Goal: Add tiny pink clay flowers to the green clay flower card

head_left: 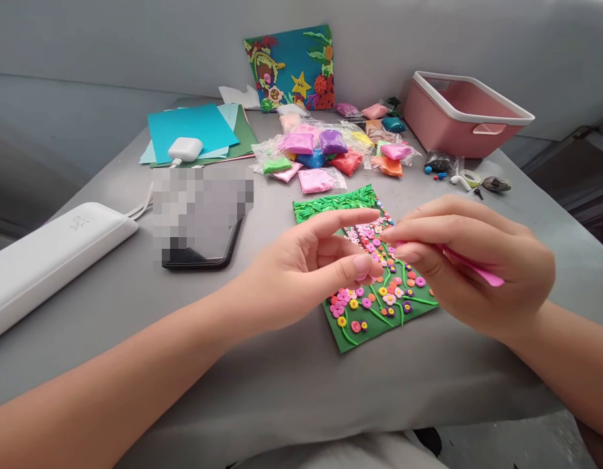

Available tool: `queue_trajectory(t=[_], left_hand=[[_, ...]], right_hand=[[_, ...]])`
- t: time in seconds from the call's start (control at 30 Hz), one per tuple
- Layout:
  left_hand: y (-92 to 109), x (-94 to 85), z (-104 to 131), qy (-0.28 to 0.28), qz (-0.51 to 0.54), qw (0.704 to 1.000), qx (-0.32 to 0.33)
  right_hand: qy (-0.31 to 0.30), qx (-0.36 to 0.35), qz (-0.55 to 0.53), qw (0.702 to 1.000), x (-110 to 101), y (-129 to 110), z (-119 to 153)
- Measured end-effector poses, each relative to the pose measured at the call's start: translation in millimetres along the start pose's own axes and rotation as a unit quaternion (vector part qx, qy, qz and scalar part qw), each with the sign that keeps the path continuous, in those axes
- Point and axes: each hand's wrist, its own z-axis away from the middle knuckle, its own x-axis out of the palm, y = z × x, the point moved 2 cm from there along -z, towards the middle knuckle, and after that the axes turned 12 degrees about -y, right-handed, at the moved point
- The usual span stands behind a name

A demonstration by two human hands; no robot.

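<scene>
While the right hand (477, 260) pinched a pink clay tool (484, 273) right of center, the left hand (311, 267), mid-frame, held its index finger away from its thumb, any pinch unclear, above a clay flower picture (370, 327); bagged clay (315, 180) lay upper center.

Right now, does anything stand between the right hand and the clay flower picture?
Nothing visible blocks the right hand, holding a pink tool, from the right side of the flower picture. Toward its left and middle, the left hand hovers over it and would likely be in the way.
</scene>
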Motion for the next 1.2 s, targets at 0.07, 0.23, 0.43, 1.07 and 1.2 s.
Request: queue_trajectory(t=[0.07,0.23,0.43,1.07,1.2], left_hand=[[-0.6,-0.2,0.1,-0.001,-0.011,1.0,0.0],[-1.9,-0.8,0.8,-0.022,-0.027,0.999,0.001],[-2.0,0.0,1.6,-0.021,-0.056,0.998,-0.004],[-6.1,5.0,1.7,-0.055,-0.097,0.994,0.007],[-5.0,7.6,3.0,-0.081,-0.13,0.988,0.015]], right_hand=[[-0.005,-0.001,-0.006,1.0,0.8,0.7,0.4],[-0.002,0.0,0.007,1.0,1.3,1.4,1.1],[-0.007,0.006,0.003,1.0,0.7,1.6,0.6],[-0.025,0.0,0.051,0.998,-3.6,-5.6,-0.6],[-0.012,0.011,0.08,0.997,-3.0,-5.9,-0.8]])
